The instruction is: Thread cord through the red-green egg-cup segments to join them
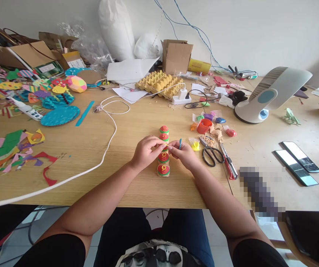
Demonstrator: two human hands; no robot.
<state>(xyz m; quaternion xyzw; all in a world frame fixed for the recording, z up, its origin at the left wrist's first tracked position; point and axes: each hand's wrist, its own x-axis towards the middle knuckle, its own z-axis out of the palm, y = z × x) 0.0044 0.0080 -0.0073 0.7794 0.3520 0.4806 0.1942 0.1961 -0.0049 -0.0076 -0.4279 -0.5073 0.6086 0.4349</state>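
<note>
A column of small egg-carton cups topped with red and green clay (163, 170) stands on the wooden table, with yellow loops and marks on the nearer ones. Over the middle of this column, my left hand (149, 149) and my right hand (184, 151) meet at the fingertips, pinching a thin yellow strand (166, 145) between them. A small blue tool (180, 143) sticks up from my right hand. My fingers partly hide the cups beneath them.
Black scissors (209, 155), a red cutter (228, 163) and a red-orange cup (204, 126) lie to the right, near bags of coloured clay. A white cable (107, 146) crosses the left side. Farther back stand egg cartons (159, 83) and a white fan (270, 92).
</note>
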